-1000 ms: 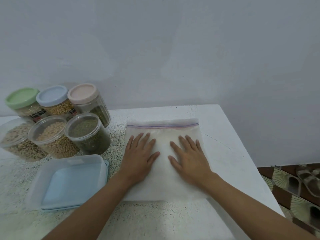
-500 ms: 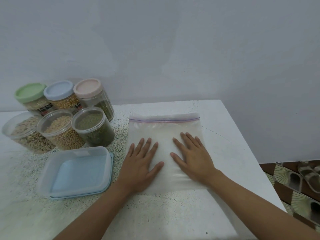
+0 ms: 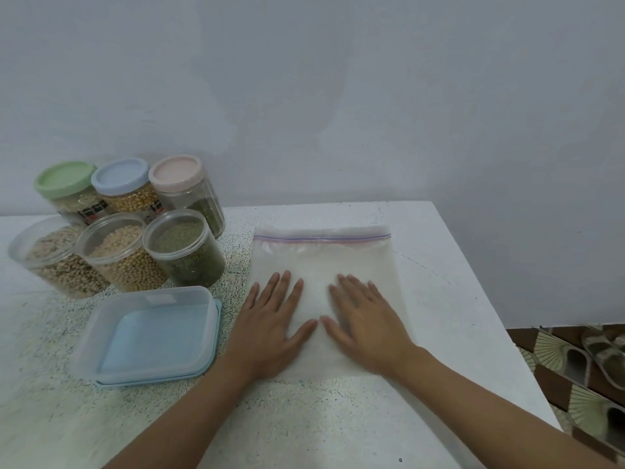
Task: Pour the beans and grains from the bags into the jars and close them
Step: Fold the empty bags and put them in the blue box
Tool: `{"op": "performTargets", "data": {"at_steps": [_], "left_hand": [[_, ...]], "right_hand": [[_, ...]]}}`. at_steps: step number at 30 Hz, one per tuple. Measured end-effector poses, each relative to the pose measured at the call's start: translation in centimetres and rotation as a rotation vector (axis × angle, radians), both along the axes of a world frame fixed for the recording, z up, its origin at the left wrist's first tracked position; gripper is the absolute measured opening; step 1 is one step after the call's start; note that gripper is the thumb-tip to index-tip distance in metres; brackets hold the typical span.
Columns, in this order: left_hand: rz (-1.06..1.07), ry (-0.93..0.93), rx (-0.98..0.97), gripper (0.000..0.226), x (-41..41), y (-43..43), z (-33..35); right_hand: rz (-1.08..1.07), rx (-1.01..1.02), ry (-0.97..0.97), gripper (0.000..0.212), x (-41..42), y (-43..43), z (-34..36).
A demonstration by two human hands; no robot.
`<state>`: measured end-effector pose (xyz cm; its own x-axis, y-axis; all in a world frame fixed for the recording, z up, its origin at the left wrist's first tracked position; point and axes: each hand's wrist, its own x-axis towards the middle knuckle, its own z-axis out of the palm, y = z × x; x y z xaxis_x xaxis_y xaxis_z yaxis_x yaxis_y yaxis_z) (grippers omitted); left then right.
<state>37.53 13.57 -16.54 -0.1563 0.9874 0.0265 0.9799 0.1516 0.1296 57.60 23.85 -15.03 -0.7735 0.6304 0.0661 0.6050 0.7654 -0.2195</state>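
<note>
A single camera on the person's head looks forward and down, close over the table (image 3: pixel 439 299), facing the wall (image 3: pixel 338 96).

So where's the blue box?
Head view, left side of the table: the blue box sits in front of the jars, beside the left hand.

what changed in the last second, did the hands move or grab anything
The left hand and right hand slid slightly back along the bag toward the person, thumbs now almost touching. Nothing gripped or let go; both stay flat on it. The jars and plastic box did not move.
</note>
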Motion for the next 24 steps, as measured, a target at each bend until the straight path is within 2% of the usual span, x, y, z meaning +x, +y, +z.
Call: {"op": "performTargets", "data": {"at_steps": [4,10,12,15,19,24], "left_hand": [[-0.006,-0.026,-0.002,0.086,-0.6,-0.1,-0.1],[0.111,-0.215,-0.082,0.094,-0.7,1.2,1.1],[0.131,-0.325,-0.129,0.085,-1.1,2.0,2.5],[0.170,-0.390,-0.160,0.074,-2.5,3.2,4.9],[0.176,-0.294,-0.178,0.057,-3.7,5.8,6.8],[0.037,-0.187,0.010,0.053,-3.8,10.6,7.9]], "right_hand": [[0.037,0.011,-0.075,0.091,1.6,-0.5,-1.1],[-0.033,-0.025,-0.057,0.096,2.5,0.2,-0.9],[-0.053,-0.064,-0.028,0.094,2.3,0.5,-0.3],[-0.037,-0.074,-0.004,0.089,2.4,1.0,0.4],[-0.013,-0.038,0.045,0.087,2.7,1.7,0.1],[0.001,0.007,0.099,0.079,2.5,2.4,-0.1]]}}
